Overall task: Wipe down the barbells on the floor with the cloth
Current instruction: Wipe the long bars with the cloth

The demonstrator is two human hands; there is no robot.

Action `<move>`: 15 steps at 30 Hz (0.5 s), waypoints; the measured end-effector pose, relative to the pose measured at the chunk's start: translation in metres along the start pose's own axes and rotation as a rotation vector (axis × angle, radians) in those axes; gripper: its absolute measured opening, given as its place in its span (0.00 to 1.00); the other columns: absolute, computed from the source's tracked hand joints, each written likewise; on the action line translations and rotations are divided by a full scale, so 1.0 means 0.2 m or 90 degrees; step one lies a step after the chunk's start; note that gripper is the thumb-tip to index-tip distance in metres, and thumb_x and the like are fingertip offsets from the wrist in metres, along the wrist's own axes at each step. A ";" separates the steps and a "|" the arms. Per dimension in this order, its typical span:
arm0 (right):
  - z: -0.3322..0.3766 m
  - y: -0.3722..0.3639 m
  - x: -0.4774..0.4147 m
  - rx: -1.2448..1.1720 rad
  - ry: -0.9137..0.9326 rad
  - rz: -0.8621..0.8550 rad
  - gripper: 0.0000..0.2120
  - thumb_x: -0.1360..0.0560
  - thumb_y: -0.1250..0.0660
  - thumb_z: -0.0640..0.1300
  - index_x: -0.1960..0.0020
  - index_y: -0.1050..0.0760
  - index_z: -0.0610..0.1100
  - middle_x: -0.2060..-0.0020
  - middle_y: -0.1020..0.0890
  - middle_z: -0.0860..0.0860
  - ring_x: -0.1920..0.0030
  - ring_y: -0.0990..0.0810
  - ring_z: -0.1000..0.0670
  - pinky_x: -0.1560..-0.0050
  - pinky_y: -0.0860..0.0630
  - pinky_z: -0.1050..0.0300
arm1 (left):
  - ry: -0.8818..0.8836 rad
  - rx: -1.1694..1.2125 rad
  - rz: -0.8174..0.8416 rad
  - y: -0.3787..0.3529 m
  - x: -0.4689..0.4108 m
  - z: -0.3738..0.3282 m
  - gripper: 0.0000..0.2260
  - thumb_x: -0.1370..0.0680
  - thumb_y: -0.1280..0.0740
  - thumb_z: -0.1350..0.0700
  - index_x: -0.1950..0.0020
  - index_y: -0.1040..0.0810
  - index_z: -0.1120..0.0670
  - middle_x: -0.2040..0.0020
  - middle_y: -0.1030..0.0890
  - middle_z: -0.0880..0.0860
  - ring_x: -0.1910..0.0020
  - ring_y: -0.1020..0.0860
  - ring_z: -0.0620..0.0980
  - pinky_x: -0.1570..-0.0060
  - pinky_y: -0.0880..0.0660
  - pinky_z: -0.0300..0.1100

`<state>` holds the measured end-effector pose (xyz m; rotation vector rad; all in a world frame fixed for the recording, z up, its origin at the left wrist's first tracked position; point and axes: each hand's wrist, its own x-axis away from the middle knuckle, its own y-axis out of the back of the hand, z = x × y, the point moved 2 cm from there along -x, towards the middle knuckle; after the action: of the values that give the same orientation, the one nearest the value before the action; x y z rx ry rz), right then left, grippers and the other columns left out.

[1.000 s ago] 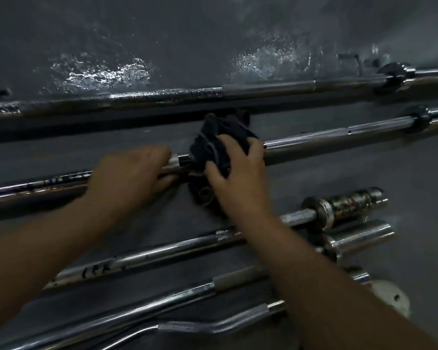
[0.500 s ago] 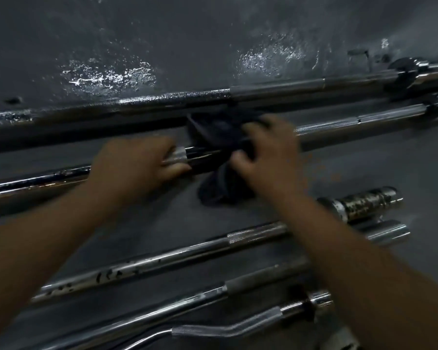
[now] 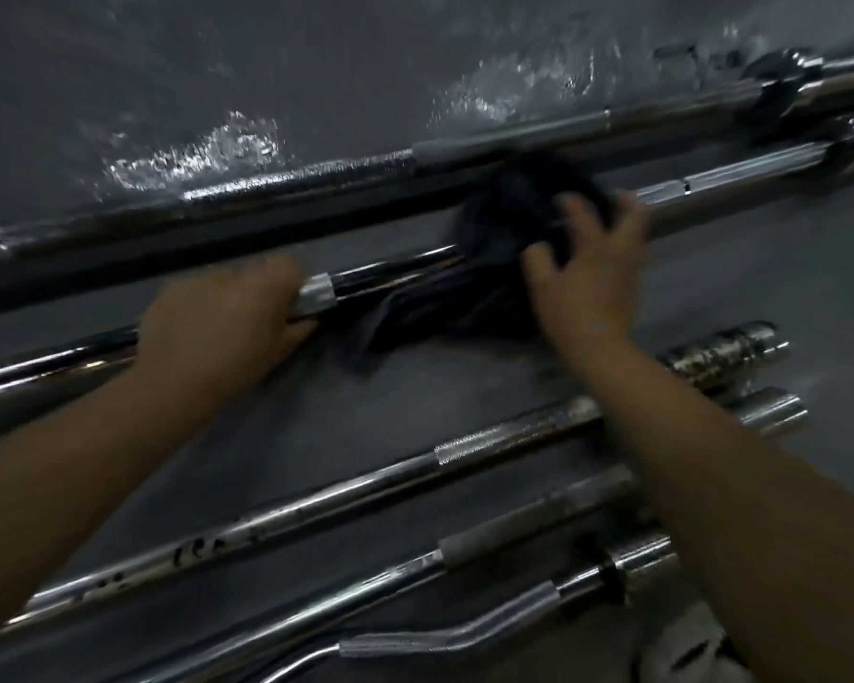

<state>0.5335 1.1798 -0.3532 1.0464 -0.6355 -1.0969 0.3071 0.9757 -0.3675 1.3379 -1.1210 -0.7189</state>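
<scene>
Left forearm (image 3: pixel 85 465), right forearm (image 3: pixel 721 465) bare; left grip (image 3: pixel 223 322), right grip (image 3: pixel 590 273) bare.

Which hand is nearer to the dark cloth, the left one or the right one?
Right. The right hand grips the cloth on the bar. The left hand holds the same bar, just left of the cloth.

A: Barbells (image 3: pixel 346 494)?
B: Metal, glossy chrome, smooth shafts; knurled bands (image 3: pixel 469 446) rough, matt grey.
A: Near sleeve end (image 3: pixel 721 357)?
B: Metal, blotched, duller.
A: Cloth (image 3: pixel 509 214)?
B: Dark fabric, soft, matt, crumpled.
A: Floor (image 3: pixel 375 401)?
B: Grey, matt, some shiny patches.
</scene>
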 end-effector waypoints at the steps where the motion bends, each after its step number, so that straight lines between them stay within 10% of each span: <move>1: -0.06 0.00 -0.03 -0.022 -0.120 -0.037 0.29 0.29 0.38 0.53 0.30 0.27 0.46 0.27 0.37 0.37 0.29 0.33 0.38 0.29 0.39 0.56 | 0.013 0.009 0.030 -0.01 -0.02 0.01 0.18 0.28 0.36 0.35 0.52 0.26 0.50 0.57 0.19 0.56 0.60 0.19 0.60 0.66 0.28 0.46; 4: 0.18 -0.11 0.14 -0.050 -0.243 -0.032 0.28 0.27 0.36 0.53 0.27 0.29 0.50 0.26 0.39 0.36 0.31 0.32 0.35 0.30 0.35 0.49 | 0.021 0.166 0.239 -0.01 -0.16 0.06 0.18 0.30 0.32 0.33 0.54 0.24 0.46 0.57 0.18 0.52 0.59 0.20 0.54 0.62 0.27 0.44; 7: 0.52 -0.17 0.37 -0.071 0.026 0.099 0.24 0.31 0.30 0.49 0.35 0.23 0.51 0.31 0.34 0.38 0.37 0.30 0.34 0.37 0.29 0.47 | 0.010 0.273 0.343 0.05 -0.19 0.07 0.21 0.32 0.31 0.35 0.47 0.22 0.47 0.54 0.16 0.53 0.59 0.20 0.51 0.58 0.25 0.43; 10: 0.36 -0.08 0.20 -0.035 0.137 0.149 0.24 0.33 0.30 0.43 0.37 0.21 0.50 0.32 0.32 0.40 0.36 0.30 0.36 0.33 0.31 0.49 | 0.026 0.117 0.154 0.05 -0.08 0.06 0.19 0.27 0.34 0.35 0.41 0.27 0.43 0.49 0.18 0.55 0.53 0.19 0.58 0.61 0.28 0.45; 15: -0.17 0.05 -0.12 -0.003 -0.243 -0.055 0.33 0.31 0.41 0.54 0.27 0.30 0.47 0.23 0.43 0.37 0.24 0.39 0.40 0.25 0.44 0.57 | -0.036 0.050 -0.036 -0.05 0.08 -0.02 0.13 0.25 0.33 0.46 0.48 0.30 0.52 0.52 0.22 0.59 0.56 0.22 0.63 0.65 0.31 0.49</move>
<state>0.5581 1.2151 -0.3554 0.8722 -0.8971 -1.3896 0.3176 0.9615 -0.3729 1.4279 -1.1702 -0.7651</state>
